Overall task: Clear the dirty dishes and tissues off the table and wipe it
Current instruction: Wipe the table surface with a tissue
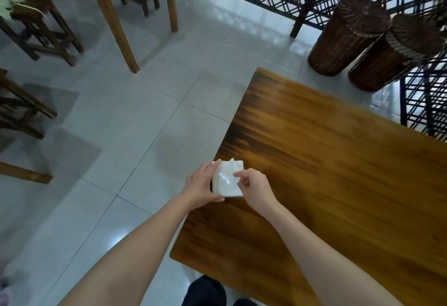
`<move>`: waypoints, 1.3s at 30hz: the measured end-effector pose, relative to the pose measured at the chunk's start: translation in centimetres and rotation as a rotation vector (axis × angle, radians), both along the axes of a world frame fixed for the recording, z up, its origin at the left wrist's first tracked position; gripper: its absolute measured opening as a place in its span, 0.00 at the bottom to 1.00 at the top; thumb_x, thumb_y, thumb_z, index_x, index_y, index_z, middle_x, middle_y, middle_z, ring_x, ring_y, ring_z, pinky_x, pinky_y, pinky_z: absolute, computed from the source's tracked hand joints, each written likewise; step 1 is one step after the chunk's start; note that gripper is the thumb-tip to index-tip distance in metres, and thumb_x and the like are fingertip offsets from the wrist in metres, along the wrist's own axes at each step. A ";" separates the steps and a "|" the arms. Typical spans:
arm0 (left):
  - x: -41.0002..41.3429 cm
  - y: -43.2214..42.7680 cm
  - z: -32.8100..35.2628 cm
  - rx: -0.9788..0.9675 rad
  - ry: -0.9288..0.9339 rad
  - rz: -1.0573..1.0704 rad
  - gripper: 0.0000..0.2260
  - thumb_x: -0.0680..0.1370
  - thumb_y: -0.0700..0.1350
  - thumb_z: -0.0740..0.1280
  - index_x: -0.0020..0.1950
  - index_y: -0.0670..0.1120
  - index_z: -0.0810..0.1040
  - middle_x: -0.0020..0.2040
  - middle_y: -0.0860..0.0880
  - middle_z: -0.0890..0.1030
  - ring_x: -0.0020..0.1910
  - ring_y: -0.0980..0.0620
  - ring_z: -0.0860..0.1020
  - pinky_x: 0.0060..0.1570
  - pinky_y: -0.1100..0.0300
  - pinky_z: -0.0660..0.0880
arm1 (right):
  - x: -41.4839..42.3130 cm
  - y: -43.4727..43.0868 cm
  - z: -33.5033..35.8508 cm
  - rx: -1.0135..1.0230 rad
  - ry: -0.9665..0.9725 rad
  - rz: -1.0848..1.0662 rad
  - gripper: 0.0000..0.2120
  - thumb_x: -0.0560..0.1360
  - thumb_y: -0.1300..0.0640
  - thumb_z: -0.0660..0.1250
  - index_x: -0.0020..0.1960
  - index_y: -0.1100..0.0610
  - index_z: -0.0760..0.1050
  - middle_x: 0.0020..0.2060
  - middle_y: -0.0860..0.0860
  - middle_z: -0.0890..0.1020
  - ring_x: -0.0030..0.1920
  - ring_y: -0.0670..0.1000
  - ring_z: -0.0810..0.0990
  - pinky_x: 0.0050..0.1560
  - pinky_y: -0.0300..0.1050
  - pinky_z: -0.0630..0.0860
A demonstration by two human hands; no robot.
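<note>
A white pack of tissues (227,180) sits at the left edge of the brown wooden table (338,160). My left hand (202,188) grips the pack from its left side, fingers along the far edge and thumb at the near corner. My right hand (254,186) is on the pack's right side, its fingers curled and pinching at the top of the pack. No dishes show on the visible part of the table.
Two dark wicker baskets (343,37) (391,56) lie tilted on the tiled floor beyond the table's far end, beside a black lattice screen (423,102). Wooden stools (41,29) and another table's legs (116,22) stand to the left.
</note>
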State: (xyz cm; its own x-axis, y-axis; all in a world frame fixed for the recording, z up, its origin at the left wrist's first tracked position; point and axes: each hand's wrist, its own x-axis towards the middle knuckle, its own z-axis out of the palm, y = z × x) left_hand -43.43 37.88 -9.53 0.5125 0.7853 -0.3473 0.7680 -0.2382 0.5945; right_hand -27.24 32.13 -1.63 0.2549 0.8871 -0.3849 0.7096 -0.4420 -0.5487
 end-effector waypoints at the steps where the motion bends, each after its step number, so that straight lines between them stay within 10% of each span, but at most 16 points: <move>1: 0.0 0.1 -0.1 0.000 -0.008 0.008 0.47 0.66 0.59 0.77 0.77 0.57 0.53 0.74 0.53 0.63 0.71 0.50 0.64 0.69 0.45 0.64 | 0.1 0.0 0.2 0.008 0.000 -0.004 0.13 0.78 0.61 0.65 0.61 0.52 0.77 0.50 0.47 0.77 0.47 0.44 0.75 0.43 0.25 0.69; 24: 1.2 -0.1 1.5 0.054 0.115 -0.003 0.47 0.62 0.62 0.76 0.74 0.58 0.55 0.70 0.52 0.67 0.67 0.49 0.68 0.64 0.45 0.70 | 6.5 -4.8 7.0 0.321 -0.026 -0.236 0.13 0.76 0.64 0.66 0.58 0.53 0.80 0.41 0.37 0.72 0.43 0.40 0.75 0.42 0.17 0.66; 39: 6.5 -7.2 4.8 0.144 0.117 -0.082 0.49 0.67 0.57 0.77 0.78 0.58 0.49 0.79 0.50 0.50 0.76 0.44 0.56 0.72 0.43 0.59 | 13.3 -15.7 3.5 0.221 -0.047 -0.452 0.14 0.78 0.65 0.63 0.61 0.55 0.78 0.42 0.43 0.73 0.41 0.41 0.73 0.36 0.26 0.68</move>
